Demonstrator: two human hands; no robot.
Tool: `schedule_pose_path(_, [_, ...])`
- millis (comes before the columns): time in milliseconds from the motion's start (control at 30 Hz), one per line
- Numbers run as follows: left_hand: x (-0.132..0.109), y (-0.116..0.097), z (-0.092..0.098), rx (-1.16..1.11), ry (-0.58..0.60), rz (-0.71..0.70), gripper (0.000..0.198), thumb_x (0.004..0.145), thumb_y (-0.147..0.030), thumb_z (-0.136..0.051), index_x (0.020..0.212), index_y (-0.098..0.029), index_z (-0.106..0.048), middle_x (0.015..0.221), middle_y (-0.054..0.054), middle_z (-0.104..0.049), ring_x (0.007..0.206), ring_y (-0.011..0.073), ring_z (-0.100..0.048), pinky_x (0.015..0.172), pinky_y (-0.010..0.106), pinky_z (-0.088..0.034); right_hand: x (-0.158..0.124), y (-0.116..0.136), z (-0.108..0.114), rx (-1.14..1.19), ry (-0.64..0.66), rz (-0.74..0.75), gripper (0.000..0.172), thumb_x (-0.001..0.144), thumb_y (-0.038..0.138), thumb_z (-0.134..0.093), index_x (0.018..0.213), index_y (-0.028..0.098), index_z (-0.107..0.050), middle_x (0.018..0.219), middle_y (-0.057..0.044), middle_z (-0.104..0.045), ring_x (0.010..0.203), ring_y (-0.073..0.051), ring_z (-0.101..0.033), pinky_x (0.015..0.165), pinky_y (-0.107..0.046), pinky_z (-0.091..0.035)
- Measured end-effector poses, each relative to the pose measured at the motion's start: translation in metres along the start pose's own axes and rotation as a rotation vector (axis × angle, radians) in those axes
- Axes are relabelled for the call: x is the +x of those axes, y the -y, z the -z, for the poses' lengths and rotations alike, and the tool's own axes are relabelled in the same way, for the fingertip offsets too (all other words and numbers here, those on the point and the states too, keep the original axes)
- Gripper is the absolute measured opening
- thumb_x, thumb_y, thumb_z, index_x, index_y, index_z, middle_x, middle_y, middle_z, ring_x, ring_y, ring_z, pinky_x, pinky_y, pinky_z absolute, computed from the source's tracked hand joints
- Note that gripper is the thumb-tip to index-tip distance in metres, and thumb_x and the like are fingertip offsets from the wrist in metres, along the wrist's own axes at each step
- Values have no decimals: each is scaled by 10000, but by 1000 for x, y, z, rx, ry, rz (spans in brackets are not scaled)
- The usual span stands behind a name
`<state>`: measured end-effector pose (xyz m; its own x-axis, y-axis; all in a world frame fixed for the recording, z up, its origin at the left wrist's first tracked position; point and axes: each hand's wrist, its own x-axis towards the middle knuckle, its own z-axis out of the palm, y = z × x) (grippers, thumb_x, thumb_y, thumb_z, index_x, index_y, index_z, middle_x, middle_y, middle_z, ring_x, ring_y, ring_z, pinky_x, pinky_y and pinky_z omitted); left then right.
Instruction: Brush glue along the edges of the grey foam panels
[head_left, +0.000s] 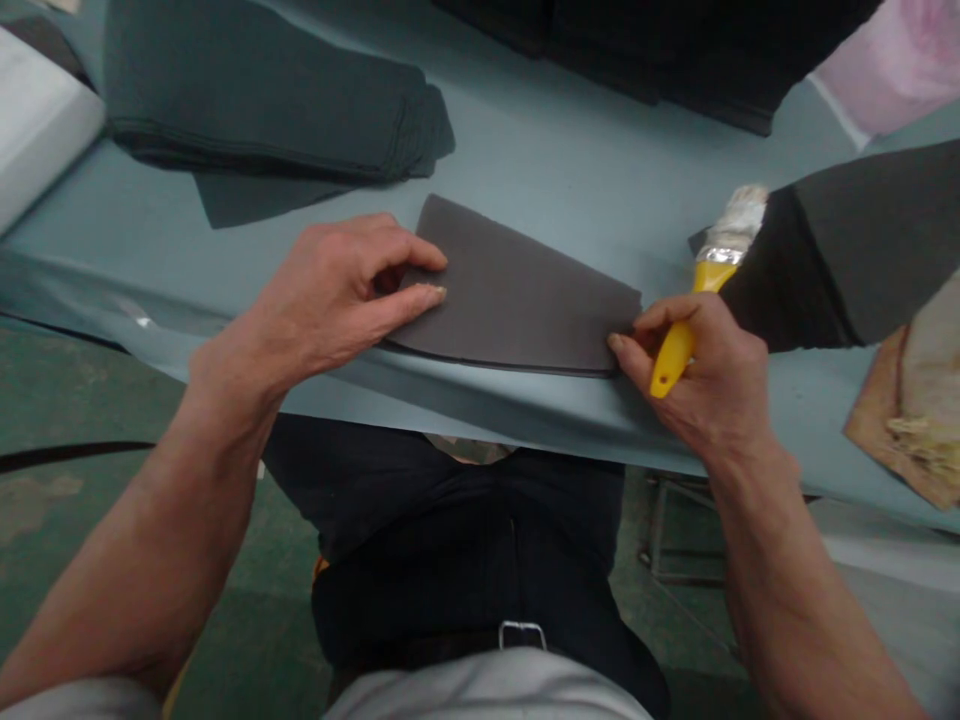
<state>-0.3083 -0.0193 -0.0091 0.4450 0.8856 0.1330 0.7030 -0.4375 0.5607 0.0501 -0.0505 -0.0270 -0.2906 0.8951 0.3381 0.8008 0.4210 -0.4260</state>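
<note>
A dark grey tapered sheet [517,290] lies at the table's front edge, its wide end to the left; its lower edge shows more than one layer. My left hand [337,290] grips the wide end, thumb and forefinger on top. At the narrow end, my right hand [705,370] pinches the corner between thumb and forefinger. The same hand holds a paintbrush [679,350] by its yellow handle, with whitish, coated bristles pointing up and away from me.
Stacks of dark pieces lie at the back left [262,90], at the back [660,50] and on the right [885,240]. A tan, glue-crusted piece [922,400] sits front right. White [37,130] and pink [892,70] items flank the blue-grey table cover [555,180].
</note>
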Motion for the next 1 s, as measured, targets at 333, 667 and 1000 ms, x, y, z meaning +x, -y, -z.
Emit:
schedule_pose_path(333, [-5,5,-4,12,-10,-48,414,1076,-442,-498,1307,-211,-751,1070,71,-724,920,210,-647,917,371,-502,0,1,0,9,4,-22,189,881,328,-788,970,278,-629,789,30,-704,606,-154,-615,584,-294,-501])
schedule_pose_path(667, [-9,7,-5,15,-19,-55,422,1099,-415,-454,1362,-249,-740,1031,64,-697,935,220,-648,902,390,-521,0,2,1,6,23,-84,211,876,376,-785,971,277,-626,800,19,-706,612,-160,-603,611,-312,-523])
schedule_pose_path(1000, [-8,7,0,7,40,-54,461,1096,-419,-402,1381,-255,-726,1070,74,-716,986,233,-649,978,404,-517,-2,-1,-1,9,8,-58,212,880,356,-790,982,272,-624,794,25,-701,617,-161,-622,597,-306,-505])
